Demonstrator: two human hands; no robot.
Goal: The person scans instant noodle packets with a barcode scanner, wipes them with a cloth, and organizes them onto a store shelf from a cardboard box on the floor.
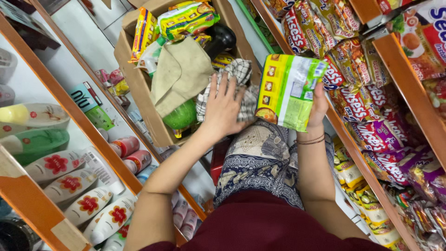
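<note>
Green-and-yellow noodle packet (288, 90) pinched upright at its right edge in right hand (318, 104), near the packed right shelf (395, 60). Left hand (224, 108) lies open, fingers spread, on a checkered cloth (241, 76) in the cardboard box (139, 83). Risks, as I judge: edge-only grip may let packet slip; pressing could tip the heaped box.

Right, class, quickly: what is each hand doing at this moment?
Left hand: open, fingers spread, flat on the checked cloth in the cardboard box.
Right hand: closed, holding the green-and-yellow packet.
</note>
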